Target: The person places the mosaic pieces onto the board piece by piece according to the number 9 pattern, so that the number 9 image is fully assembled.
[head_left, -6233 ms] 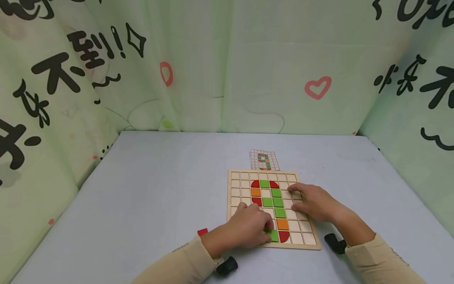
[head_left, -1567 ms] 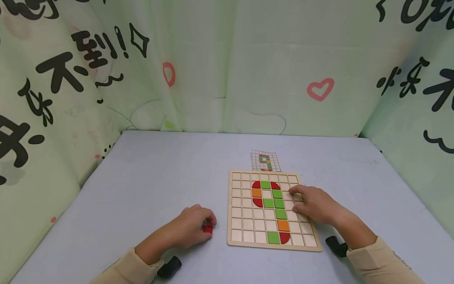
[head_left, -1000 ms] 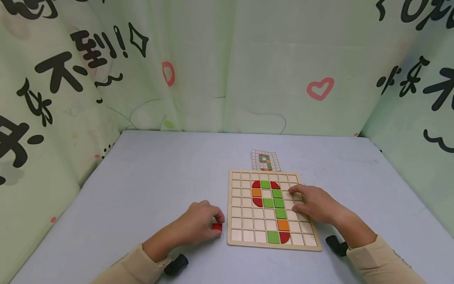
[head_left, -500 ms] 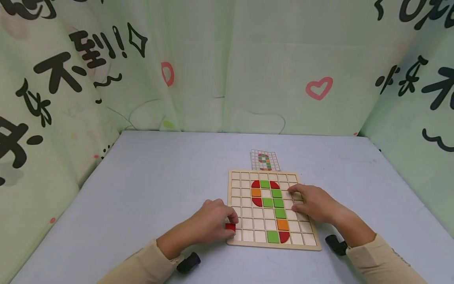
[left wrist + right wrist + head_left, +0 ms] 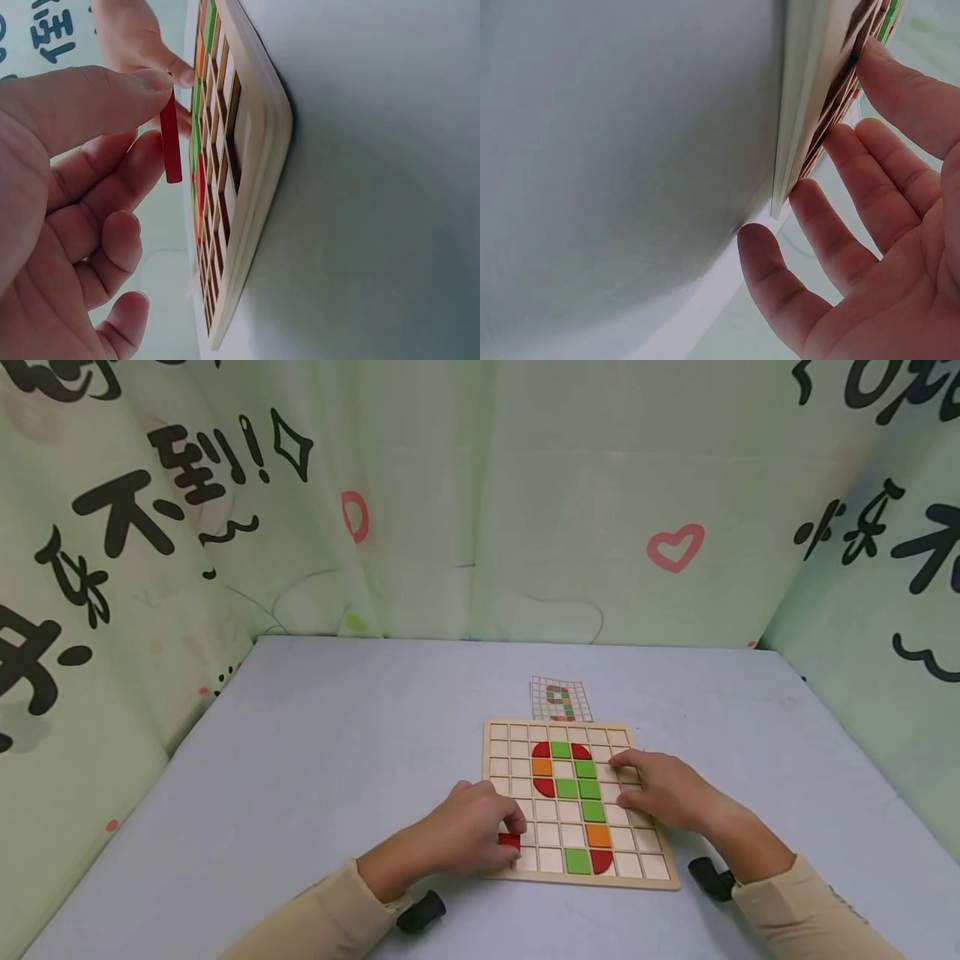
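Observation:
Between thumb and fingers my left hand (image 5: 468, 828) pinches a thin red tile (image 5: 172, 142), held on edge just above the board's lower left in the left wrist view. The wooden grid board (image 5: 547, 835) carries red rounded, green square and orange square tiles in a bent figure. Its bottom row has a green tile (image 5: 577, 861) beside a red rounded tile (image 5: 602, 861). My right hand (image 5: 671, 789) rests at the board's right side, thumb and fingers spread and touching its edge and cells; it holds nothing.
Behind the board lies a pattern card (image 5: 562, 699) printed with a similar coloured figure, its near end at the board's far edge. Black wrist devices (image 5: 422, 912) sit below both wrists. A printed curtain (image 5: 420, 527) encloses the white table (image 5: 337, 718) at the back and sides.
The left hand first worked at the bottom-row green tile, then picked the red tile off the table. It has since carried it right, over the board. The right hand has stayed put.

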Action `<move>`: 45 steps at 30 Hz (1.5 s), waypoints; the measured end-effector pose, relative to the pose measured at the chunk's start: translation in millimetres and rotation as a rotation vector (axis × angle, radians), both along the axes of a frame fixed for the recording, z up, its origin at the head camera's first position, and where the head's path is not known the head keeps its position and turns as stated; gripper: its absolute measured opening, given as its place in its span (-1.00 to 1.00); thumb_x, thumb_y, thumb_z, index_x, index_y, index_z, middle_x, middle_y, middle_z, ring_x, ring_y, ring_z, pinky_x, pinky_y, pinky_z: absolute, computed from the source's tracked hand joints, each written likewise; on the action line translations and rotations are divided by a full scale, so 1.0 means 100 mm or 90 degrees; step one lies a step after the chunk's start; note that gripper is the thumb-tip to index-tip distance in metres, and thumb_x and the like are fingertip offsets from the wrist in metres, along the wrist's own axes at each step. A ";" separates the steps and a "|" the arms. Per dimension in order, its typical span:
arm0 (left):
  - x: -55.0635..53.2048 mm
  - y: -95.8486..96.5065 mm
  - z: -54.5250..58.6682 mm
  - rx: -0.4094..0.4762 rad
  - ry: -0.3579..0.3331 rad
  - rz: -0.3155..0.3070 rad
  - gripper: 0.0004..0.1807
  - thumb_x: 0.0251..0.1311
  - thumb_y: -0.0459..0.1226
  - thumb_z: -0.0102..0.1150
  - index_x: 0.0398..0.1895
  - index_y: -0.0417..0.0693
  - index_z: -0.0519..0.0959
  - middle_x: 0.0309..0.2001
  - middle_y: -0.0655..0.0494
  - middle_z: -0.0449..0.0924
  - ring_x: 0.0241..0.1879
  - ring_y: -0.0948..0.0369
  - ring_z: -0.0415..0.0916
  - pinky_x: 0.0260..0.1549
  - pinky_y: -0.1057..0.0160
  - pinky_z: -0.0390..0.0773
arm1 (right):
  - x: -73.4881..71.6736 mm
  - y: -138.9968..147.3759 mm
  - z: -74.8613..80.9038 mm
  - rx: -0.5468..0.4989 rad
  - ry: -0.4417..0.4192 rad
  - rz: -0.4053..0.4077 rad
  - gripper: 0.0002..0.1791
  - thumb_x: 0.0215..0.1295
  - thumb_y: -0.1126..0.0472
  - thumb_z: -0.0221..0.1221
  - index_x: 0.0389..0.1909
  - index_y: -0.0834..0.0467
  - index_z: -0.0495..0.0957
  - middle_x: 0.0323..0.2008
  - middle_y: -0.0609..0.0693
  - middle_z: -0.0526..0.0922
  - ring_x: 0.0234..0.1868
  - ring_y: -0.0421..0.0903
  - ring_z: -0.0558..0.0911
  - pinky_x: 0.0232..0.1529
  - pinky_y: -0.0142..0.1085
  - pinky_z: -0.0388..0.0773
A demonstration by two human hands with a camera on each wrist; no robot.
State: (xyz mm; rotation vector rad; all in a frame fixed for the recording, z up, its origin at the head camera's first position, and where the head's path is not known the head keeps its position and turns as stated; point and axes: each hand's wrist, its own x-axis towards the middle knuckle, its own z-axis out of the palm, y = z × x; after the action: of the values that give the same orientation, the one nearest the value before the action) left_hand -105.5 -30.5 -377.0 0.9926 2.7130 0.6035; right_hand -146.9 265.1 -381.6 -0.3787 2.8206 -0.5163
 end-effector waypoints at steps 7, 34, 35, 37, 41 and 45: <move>-0.01 0.09 -0.01 -0.001 0.004 -0.009 -0.86 0.09 -0.15 0.48 -0.31 0.15 0.70 -0.50 0.45 0.42 -0.33 0.39 0.29 -0.19 0.26 0.28 | 0.01 0.00 -0.01 -0.006 0.001 0.002 -0.43 0.24 0.13 0.37 0.23 0.22 0.48 0.18 0.31 0.52 0.14 0.30 0.48 0.15 0.25 0.37; -0.03 0.33 0.02 -0.013 0.009 -0.032 -0.87 0.15 -0.13 0.44 -0.26 0.15 0.70 -0.47 0.44 0.44 -0.30 0.38 0.30 -0.23 0.28 0.23 | 0.01 0.00 0.02 0.001 0.004 0.007 -0.42 0.24 0.11 0.37 0.22 0.23 0.47 0.17 0.31 0.52 0.14 0.31 0.48 0.14 0.24 0.38; -0.02 0.34 0.02 -0.013 0.007 -0.032 -0.87 0.15 -0.13 0.45 -0.26 0.16 0.70 -0.47 0.44 0.45 -0.29 0.38 0.30 -0.23 0.28 0.23 | 0.01 0.00 0.02 0.000 0.004 0.007 -0.43 0.24 0.11 0.37 0.22 0.23 0.48 0.17 0.31 0.52 0.14 0.30 0.48 0.14 0.24 0.38; -0.02 0.36 0.02 -0.011 0.007 -0.034 -0.87 0.14 -0.13 0.45 -0.27 0.16 0.70 -0.47 0.45 0.45 -0.29 0.38 0.30 -0.24 0.28 0.23 | 0.01 0.00 0.02 -0.003 0.006 0.008 -0.44 0.24 0.12 0.37 0.22 0.23 0.48 0.17 0.31 0.53 0.15 0.30 0.48 0.14 0.24 0.37; -0.02 0.39 0.00 -0.009 0.007 -0.044 -0.87 0.14 -0.14 0.45 -0.26 0.16 0.71 -0.47 0.46 0.46 -0.28 0.38 0.30 -0.23 0.28 0.23 | 0.02 0.01 0.02 -0.009 0.008 0.008 -0.45 0.24 0.13 0.36 0.21 0.23 0.49 0.17 0.31 0.53 0.16 0.30 0.48 0.15 0.24 0.37; -0.02 0.42 -0.02 -0.011 0.000 -0.050 -0.86 0.15 -0.14 0.44 -0.24 0.15 0.72 -0.46 0.46 0.47 -0.26 0.38 0.30 -0.22 0.29 0.24 | 0.02 0.00 0.01 -0.016 0.004 0.005 -0.45 0.25 0.13 0.36 0.22 0.22 0.49 0.17 0.31 0.53 0.16 0.29 0.48 0.16 0.24 0.36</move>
State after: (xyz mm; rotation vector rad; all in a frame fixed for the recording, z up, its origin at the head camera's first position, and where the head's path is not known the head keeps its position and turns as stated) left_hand -107.7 11.0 -378.9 1.0894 2.6601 0.5653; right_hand -144.9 265.6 -380.5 -0.3969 2.8192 -0.5504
